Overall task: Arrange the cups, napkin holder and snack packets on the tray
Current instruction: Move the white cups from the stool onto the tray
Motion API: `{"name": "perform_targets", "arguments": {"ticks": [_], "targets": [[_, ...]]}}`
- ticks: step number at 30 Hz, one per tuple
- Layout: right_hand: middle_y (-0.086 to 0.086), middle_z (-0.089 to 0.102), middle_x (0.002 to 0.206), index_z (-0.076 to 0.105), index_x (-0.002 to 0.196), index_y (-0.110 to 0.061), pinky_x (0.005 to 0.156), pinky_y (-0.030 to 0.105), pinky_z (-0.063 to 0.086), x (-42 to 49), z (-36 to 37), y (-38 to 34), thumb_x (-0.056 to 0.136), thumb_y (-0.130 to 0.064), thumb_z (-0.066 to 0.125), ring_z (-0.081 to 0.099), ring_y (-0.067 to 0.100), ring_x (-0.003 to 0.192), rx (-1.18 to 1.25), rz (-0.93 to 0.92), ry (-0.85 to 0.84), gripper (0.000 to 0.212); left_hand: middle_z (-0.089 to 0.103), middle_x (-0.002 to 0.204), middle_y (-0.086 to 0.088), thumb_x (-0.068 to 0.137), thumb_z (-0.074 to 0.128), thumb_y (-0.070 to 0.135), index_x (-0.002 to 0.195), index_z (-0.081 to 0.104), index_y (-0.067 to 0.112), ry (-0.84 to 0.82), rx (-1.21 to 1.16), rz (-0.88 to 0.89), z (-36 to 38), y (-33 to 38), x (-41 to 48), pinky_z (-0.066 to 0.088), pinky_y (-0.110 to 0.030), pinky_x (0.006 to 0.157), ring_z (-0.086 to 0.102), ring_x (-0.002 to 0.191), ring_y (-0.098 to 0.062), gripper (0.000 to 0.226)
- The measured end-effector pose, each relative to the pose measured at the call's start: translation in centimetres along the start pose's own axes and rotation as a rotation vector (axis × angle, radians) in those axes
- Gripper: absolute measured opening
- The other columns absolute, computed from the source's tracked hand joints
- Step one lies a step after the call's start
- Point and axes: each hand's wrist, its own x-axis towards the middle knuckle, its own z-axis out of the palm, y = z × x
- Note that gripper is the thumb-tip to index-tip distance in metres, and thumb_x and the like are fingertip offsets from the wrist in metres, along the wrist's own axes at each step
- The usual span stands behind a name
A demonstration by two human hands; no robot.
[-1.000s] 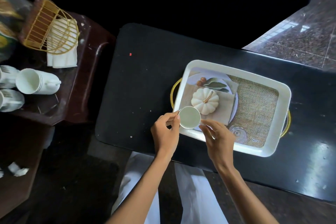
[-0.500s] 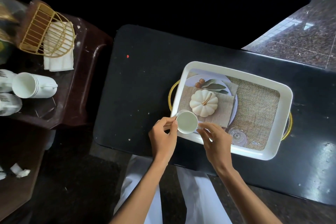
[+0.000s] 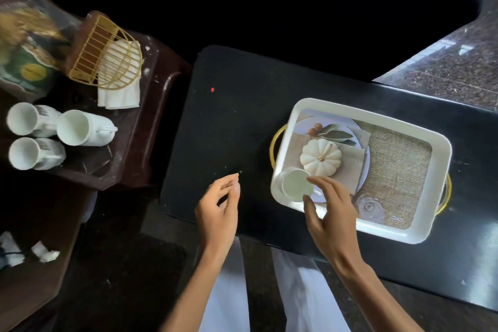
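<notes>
A white tray (image 3: 364, 114) with gold handles and a printed pumpkin picture lies on the black table (image 3: 229, 121). One white cup (image 3: 293, 183) stands upright in the tray's near left corner. My right hand (image 3: 330, 210) hovers at that cup's handle with thumb and fingers loosely spread on either side. My left hand (image 3: 219, 206) is off the cup, over the black table left of the tray, its fingers loosely curled and holding nothing. Three more white cups (image 3: 72, 128) lie on the brown side table at the left, beside a gold wire napkin holder (image 3: 103, 58) with white napkins and snack packets (image 3: 24, 43).
The brown side table (image 3: 153, 105) stands close against the black table's left end. A speckled stone floor (image 3: 458, 67) shows at the upper right. White scraps (image 3: 44, 252) lie low at the far left. My white-clad legs are under the table's near edge.
Both hands set the cup down in the tray's near left corner. My left hand then let go and drew back left; my right hand's fingers loosened by the cup.
</notes>
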Motion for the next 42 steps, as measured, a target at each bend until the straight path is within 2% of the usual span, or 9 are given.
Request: {"name": "perform_targets", "arguments": {"ticks": [8,12,15,18,24,28,33,36,42], "targets": [[-0.003,0.061,0.120,0.064,0.123,-0.012,0.095,0.033,0.053,0.6,8.5,-10.4,0.090,-0.009,0.071,0.061,0.015,0.112,0.163,-0.190,-0.094,0.034,0.077,0.107,0.014,0.100,0.061,0.008,0.105,0.073,0.036,0.200,-0.075,0.079,-14.0,1.3,4.4,0.058,-0.050,0.097,0.073,0.108,-0.013,0.031],[-0.003,0.063,0.119,0.066,0.122,-0.012,0.091,0.030,0.055,1.4,13.6,-15.9,0.090,-0.009,0.071,0.062,0.013,0.110,0.242,-0.219,-0.122,0.032,0.077,0.110,0.012,0.098,0.062,0.020,0.109,0.072,0.037,0.290,-0.065,0.137,-20.2,2.2,7.8,0.058,-0.051,0.097,0.072,0.110,-0.014,0.023],[-0.001,0.064,0.117,0.066,0.121,-0.011,0.092,0.028,0.055,2.5,17.1,-19.6,0.091,-0.010,0.071,0.062,0.010,0.108,0.280,-0.214,-0.149,0.031,0.076,0.114,0.010,0.098,0.062,0.023,0.110,0.071,0.040,0.343,-0.054,0.167,-23.3,3.0,10.7,0.058,-0.048,0.099,0.071,0.113,-0.011,0.024],[-0.001,0.065,0.118,0.065,0.122,-0.010,0.093,0.027,0.055,3.8,20.1,-22.5,0.092,-0.011,0.070,0.062,0.009,0.109,0.301,-0.210,-0.165,0.031,0.075,0.117,0.008,0.099,0.061,0.017,0.116,0.072,0.029,0.354,-0.070,0.164,-24.8,3.2,13.6,0.058,-0.045,0.098,0.070,0.113,-0.010,0.023],[-0.002,0.062,0.126,0.061,0.130,-0.015,0.099,0.029,0.053,6.6,24.2,-25.8,0.094,-0.014,0.069,0.060,0.009,0.115,0.249,-0.183,-0.145,0.037,0.070,0.123,0.006,0.102,0.057,0.010,0.131,0.067,0.012,0.333,-0.082,0.168,-24.8,3.7,16.4,0.050,-0.006,0.086,0.064,0.114,0.009,0.030],[-0.001,0.064,0.126,0.062,0.131,-0.013,0.099,0.024,0.051,7.6,25.5,-26.7,0.094,-0.015,0.068,0.059,0.007,0.114,0.203,-0.175,-0.124,0.038,0.069,0.128,0.003,0.103,0.055,0.007,0.134,0.064,0.009,0.333,-0.053,0.179,-24.2,3.5,16.6,0.048,-0.005,0.089,0.061,0.111,0.015,0.033],[-0.001,0.068,0.119,0.068,0.124,-0.014,0.086,0.005,0.046,8.2,26.1,-27.0,0.094,-0.013,0.068,0.059,0.002,0.100,0.199,-0.157,-0.126,0.031,0.070,0.131,-0.001,0.102,0.055,0.004,0.130,0.067,0.009,0.418,-0.103,0.140,-24.2,3.3,16.9,0.050,-0.010,0.093,0.065,0.120,-0.003,0.031],[0.000,0.071,0.114,0.072,0.117,-0.013,0.085,0.020,0.057,8.5,26.4,-27.1,0.094,-0.014,0.068,0.067,0.009,0.099,0.251,-0.118,-0.129,0.023,0.070,0.132,-0.003,0.102,0.056,0.004,0.131,0.066,0.007,0.388,-0.117,0.089,-24.1,3.4,17.3,0.048,-0.005,0.091,0.063,0.116,0.009,0.031],[-0.001,0.074,0.105,0.074,0.109,-0.014,0.082,0.033,0.061,9.0,26.5,-26.9,0.093,-0.017,0.070,0.070,0.012,0.096,0.309,-0.055,-0.147,0.017,0.070,0.131,-0.003,0.102,0.055,0.004,0.131,0.065,0.009,0.376,-0.139,0.073,-23.5,3.8,17.4,0.049,-0.007,0.090,0.063,0.124,-0.007,0.031]]}}
